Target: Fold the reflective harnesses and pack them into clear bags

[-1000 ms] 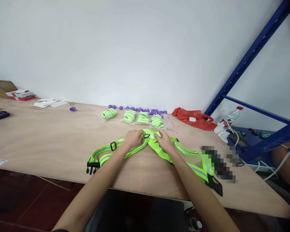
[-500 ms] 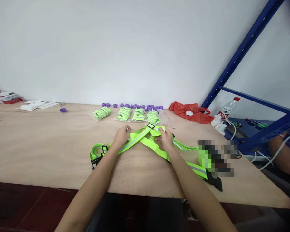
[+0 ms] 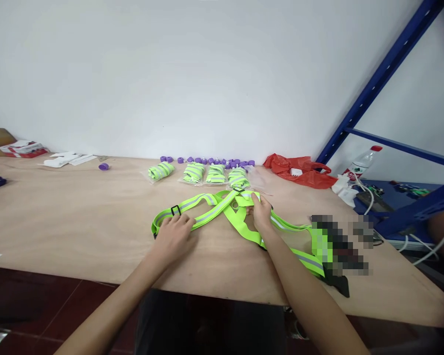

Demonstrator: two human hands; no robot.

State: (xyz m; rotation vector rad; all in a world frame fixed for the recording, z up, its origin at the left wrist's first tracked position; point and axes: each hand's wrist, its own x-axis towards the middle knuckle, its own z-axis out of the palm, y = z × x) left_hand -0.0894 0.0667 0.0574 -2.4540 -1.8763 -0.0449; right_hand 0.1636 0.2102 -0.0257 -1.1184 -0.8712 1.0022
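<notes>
A neon-yellow reflective safety vest made of elastic straps (image 3: 240,224) lies spread on the table, its grey-striped bands crossing near the middle. My right hand (image 3: 261,212) pinches the strap just right of that crossing. On the left loop, my left hand (image 3: 175,236) is bent over the strap, fingers curled down onto it, close to a black slide buckle (image 3: 175,210); the fingertips are partly hidden. The vest's right end, with a black plastic clip (image 3: 336,281), lies beyond my right forearm and is partly blurred out.
Several bagged, folded reflective vests (image 3: 193,172) lie along the back, before a row of purple rolls (image 3: 214,161). A red plastic bag (image 3: 299,170), a bottle (image 3: 366,160) and a blue metal rack (image 3: 377,79) stand right. White papers (image 3: 68,159) lie back left. Someone's arm (image 3: 442,231) shows at far right.
My left hand has moved from beside the crossing down and left to the vest's left loop, which now lies more open. My right hand keeps its hold; the view has shifted slightly.
</notes>
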